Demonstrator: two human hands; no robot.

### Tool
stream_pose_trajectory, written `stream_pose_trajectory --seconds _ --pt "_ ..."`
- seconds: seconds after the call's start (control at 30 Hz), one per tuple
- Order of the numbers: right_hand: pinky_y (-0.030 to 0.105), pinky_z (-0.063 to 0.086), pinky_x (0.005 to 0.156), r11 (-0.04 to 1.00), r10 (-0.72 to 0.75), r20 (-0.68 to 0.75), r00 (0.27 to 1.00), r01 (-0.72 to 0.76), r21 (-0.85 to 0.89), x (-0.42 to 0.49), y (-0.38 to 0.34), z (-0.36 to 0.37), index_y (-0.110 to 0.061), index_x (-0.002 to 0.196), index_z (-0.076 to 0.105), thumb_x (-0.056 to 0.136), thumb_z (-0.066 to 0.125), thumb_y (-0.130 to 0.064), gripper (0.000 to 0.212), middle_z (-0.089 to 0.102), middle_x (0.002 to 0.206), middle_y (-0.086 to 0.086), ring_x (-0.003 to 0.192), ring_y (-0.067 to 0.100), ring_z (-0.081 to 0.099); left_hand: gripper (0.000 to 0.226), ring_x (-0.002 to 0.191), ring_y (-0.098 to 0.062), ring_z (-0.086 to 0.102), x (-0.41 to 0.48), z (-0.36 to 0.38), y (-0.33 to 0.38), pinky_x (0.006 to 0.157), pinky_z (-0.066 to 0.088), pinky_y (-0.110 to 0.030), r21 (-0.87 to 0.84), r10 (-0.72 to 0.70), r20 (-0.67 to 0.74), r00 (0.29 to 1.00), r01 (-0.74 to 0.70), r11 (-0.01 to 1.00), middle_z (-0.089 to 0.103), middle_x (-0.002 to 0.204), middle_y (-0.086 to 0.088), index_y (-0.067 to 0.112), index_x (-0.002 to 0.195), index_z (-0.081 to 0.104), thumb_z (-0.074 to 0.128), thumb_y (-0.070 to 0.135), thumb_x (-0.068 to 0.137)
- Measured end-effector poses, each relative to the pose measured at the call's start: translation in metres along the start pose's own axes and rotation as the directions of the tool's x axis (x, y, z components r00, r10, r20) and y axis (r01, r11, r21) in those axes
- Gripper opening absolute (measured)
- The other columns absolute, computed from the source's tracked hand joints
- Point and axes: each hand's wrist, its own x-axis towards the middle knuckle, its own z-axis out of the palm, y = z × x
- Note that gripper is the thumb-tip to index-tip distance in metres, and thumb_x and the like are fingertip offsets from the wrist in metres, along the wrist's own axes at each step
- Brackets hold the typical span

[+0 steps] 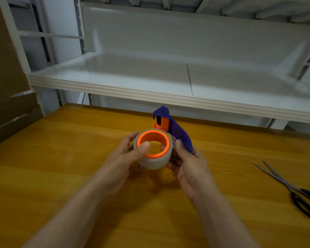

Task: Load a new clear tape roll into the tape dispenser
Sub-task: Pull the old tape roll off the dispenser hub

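Note:
A clear tape roll (153,161) sits around the orange hub (166,140) of a blue and orange tape dispenser (177,131), held a little above the wooden table (61,158). My left hand (125,158) grips the roll from the left, thumb resting on the orange rim. From the right, my right hand (188,163) holds the dispenser's blue body, its thumb pressed against the roll's edge. The dispenser's blade end points away from me. Its lower part is hidden behind the roll and my fingers.
Black-handled scissors (297,192) lie open on the table at the right. A white metal shelf (150,86) juts out above the table's far edge. Brown cardboard boxes (5,86) stand at the left.

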Motion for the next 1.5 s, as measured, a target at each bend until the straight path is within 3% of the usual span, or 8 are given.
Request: stream_pose_trajectory --seconds 0.1,0.27,0.33,0.5,0.7,1.1,1.3,1.5 --pt "0.031 0.055 0.07 1.0 -0.004 -0.012 1.0 0.004 0.018 -0.0006 -0.001 -0.0002 -0.015 0.111 0.07 0.102 0.057 -0.026 0.019 0.078 0.11 0.011 0.099 0.024 0.074 0.14 0.131 -0.007 0.048 -0.0009 0.0 0.0008 0.103 0.044 -0.03 0.136 0.083 0.061 0.995 -0.091 0.987 0.047 0.142 0.014 0.047 0.152 0.017 0.09 0.064 0.034" --pt "0.029 0.055 0.066 0.999 0.008 -0.017 1.0 -0.007 0.054 -0.0025 -0.0013 0.0015 -0.012 0.11 0.069 0.102 0.057 -0.025 0.02 0.077 0.111 0.015 0.09 0.02 0.072 0.138 0.131 0.005 0.045 -0.0015 0.0034 -0.003 0.108 0.041 -0.029 0.285 0.194 0.085 0.977 -0.21 0.935 0.045 0.138 0.03 0.063 0.146 0.003 0.096 0.044 0.046" --pt "0.027 0.054 0.062 0.998 0.013 -0.017 1.0 -0.012 0.059 -0.0026 -0.0013 0.0023 -0.012 0.112 0.069 0.101 0.057 -0.025 0.02 0.078 0.108 0.013 0.086 0.017 0.072 0.135 0.122 0.017 0.046 -0.0011 0.0045 -0.0033 0.103 0.041 -0.02 0.323 0.218 0.08 0.973 -0.232 0.917 0.047 0.127 0.039 0.062 0.146 0.001 0.093 0.034 0.052" --pt "0.024 0.054 0.06 0.999 -0.001 0.007 1.0 0.001 0.047 -0.0029 -0.001 0.0021 -0.015 0.112 0.068 0.101 0.057 -0.027 0.019 0.08 0.098 0.004 0.08 0.012 0.075 0.13 0.123 0.007 0.047 0.0012 0.0043 -0.0045 0.104 0.038 -0.022 0.355 0.233 0.024 0.972 -0.226 0.907 0.049 0.129 0.03 0.05 0.152 0.008 0.091 0.032 0.053" --pt "0.037 0.054 0.077 1.0 0.005 0.007 1.0 -0.005 0.0 -0.0026 -0.0007 0.0033 -0.019 0.115 0.069 0.1 0.059 -0.032 0.023 0.078 0.109 0.007 0.102 0.026 0.073 0.098 0.115 0.009 0.055 0.0024 0.0025 -0.0056 0.093 0.049 -0.013 0.394 0.236 0.035 0.971 -0.231 0.89 0.057 0.126 0.019 0.037 0.137 0.038 0.09 0.031 0.053" --pt "0.036 0.057 0.073 1.0 0.017 0.061 0.998 -0.017 0.008 -0.0039 -0.0019 0.0033 -0.025 0.116 0.068 0.101 0.056 -0.03 0.02 0.08 0.105 0.005 0.101 0.025 0.075 0.096 0.111 0.012 0.055 0.0028 -0.0016 -0.006 0.09 0.048 -0.013 0.391 0.265 0.042 0.963 -0.26 0.883 0.058 0.121 0.021 0.036 0.133 0.039 0.09 0.034 0.053" --pt "0.038 0.06 0.077 0.999 0.03 0.074 0.997 -0.031 0.012 -0.005 -0.0017 0.0039 -0.025 0.123 0.064 0.102 0.056 -0.028 0.023 0.078 0.111 0.01 0.103 0.029 0.074 0.097 0.107 0.01 0.058 0.0037 -0.0037 -0.0062 0.081 0.052 -0.011 0.352 0.306 0.017 0.952 -0.292 0.889 0.058 0.112 0.036 0.038 0.13 0.042 0.087 0.062 0.048" --pt "0.037 0.059 0.075 0.999 0.045 0.085 0.995 -0.047 0.019 -0.0064 -0.0021 0.005 -0.024 0.123 0.063 0.102 0.055 -0.027 0.023 0.077 0.112 0.012 0.103 0.029 0.074 0.087 0.107 0.01 0.058 0.0035 -0.0029 -0.0065 0.084 0.052 -0.016 0.36 0.34 0.004 0.94 -0.319 0.877 0.058 0.114 0.036 0.046 0.124 0.042 0.087 0.056 0.05"
